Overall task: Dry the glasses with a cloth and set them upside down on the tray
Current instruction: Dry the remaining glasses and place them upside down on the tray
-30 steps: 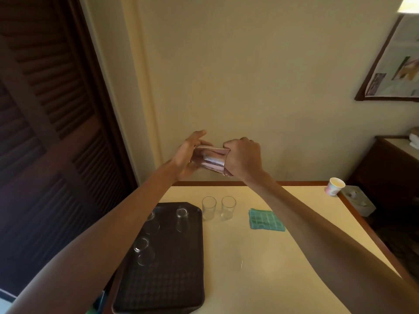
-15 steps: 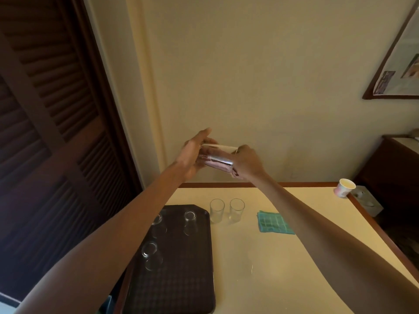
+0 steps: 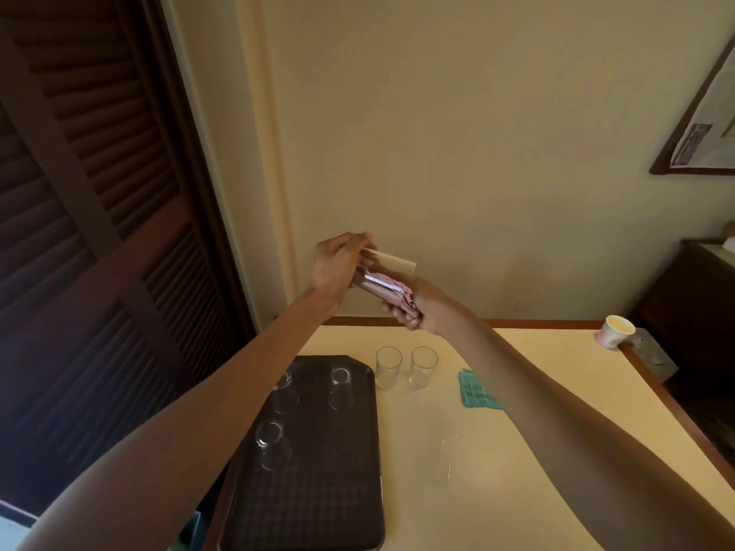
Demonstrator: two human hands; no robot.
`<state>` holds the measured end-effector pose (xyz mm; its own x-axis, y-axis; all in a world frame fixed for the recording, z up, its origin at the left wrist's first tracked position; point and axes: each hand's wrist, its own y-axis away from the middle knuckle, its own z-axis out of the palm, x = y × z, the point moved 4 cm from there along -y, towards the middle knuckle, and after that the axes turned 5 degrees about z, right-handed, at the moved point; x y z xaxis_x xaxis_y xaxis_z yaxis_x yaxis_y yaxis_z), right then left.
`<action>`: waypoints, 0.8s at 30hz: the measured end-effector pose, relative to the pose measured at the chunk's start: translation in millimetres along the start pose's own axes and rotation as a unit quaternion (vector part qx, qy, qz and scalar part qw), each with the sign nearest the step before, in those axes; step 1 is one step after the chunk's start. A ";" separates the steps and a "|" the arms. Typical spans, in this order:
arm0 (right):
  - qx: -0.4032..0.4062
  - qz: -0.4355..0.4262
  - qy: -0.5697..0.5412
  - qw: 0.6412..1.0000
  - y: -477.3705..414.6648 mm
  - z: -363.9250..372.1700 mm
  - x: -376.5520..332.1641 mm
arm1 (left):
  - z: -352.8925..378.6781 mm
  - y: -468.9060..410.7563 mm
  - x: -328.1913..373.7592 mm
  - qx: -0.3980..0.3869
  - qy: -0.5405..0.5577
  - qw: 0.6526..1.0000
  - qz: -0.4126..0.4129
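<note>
While your left grip (image 3: 338, 268) is wrapped round the base end of the glass (image 3: 387, 266) and your right grip (image 3: 423, 310) holds the pink cloth (image 3: 403, 300) bunched and, as far as it shows, pushed into the mouth, the glass hangs tilted in the air above the far edge of the desk (image 3: 557, 411), with only hard surface beneath it. If the wall is wet, it could slide out of your left fingers if you twist the cloth hard, and forcing the wad deeper could crack the thin side. Below, two upright glasses (image 3: 388, 365) stand side by side just beside the tray (image 3: 318, 491); a drop or a low sweep of your forearm could topple them. Coming down, mind the three upturned glasses (image 3: 340, 381) on the tray, or you may clink rim against them.
</note>
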<state>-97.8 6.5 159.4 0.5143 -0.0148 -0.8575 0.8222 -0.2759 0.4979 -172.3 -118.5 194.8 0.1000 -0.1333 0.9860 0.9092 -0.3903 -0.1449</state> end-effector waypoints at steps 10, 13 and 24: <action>0.288 -0.271 0.378 0.837 33.4 2.0 -44.2 | -12.2 -4.7 -1.5 0.014 -0.013 0.992 -0.125; 0.011 -0.018 0.010 1.000 10.8 17.6 -14.4 | -13.5 -7.3 8.2 0.038 -0.018 0.999 -0.025; 0.351 -0.404 0.531 0.657 36.9 10.0 -47.5 | -19.1 -4.3 -10.7 -0.033 -0.016 0.994 -0.107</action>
<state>-94.3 -12.6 217.2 0.1659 0.9850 -0.0465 0.8079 -0.1628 -0.5665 -185.0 -132.8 183.2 -0.0801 -0.0124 0.9967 0.8822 -0.4664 0.0651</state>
